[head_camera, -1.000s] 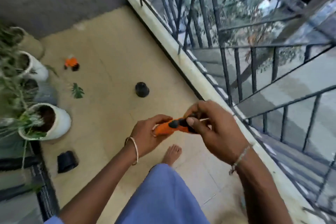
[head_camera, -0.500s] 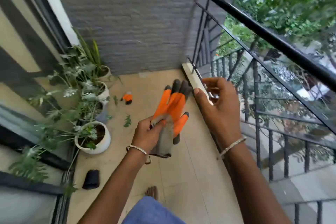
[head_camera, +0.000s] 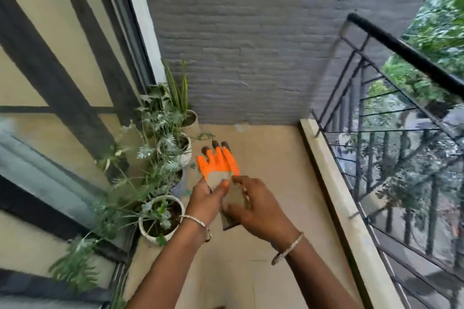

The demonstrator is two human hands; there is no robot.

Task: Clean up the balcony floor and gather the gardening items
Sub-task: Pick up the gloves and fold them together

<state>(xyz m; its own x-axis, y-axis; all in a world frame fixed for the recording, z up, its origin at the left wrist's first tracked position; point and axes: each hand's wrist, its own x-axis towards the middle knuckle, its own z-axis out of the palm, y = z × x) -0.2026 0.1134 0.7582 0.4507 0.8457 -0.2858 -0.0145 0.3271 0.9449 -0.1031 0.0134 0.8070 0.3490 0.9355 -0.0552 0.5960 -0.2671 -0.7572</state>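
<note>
— How are the arms posed?
— Both forearms are stretched forward over the floor (head_camera: 276, 158), and the hands are brought together at mid-frame. The left hand (head_camera: 204, 199) is turned with its thumb uppermost. The right hand (head_camera: 258, 213) is seen from the back, with its wrist bent inward. A bangle (head_camera: 194, 219) is worn on each wrist.
— And the fingers?
— The left fingers (head_camera: 221, 187) are pinched on the grey cuff of the glove (head_camera: 217, 165). The right fingers are curled round the same cuff a little lower, and their tips are partly hidden by it.
— Where is the glove?
— It is held in the air by both sets of fingers, clear of the floor. It is kept upright, with the orange palm and dark tips raised just above and beyond the fingers.
— What is seen around them?
— A row of pots (head_camera: 160, 218) with plants is set to the left of the fingers, along a window (head_camera: 37, 158). A grey wall (head_camera: 251, 45) is seen well beyond the fingers, and a railing (head_camera: 376, 133) is seen to their right.
</note>
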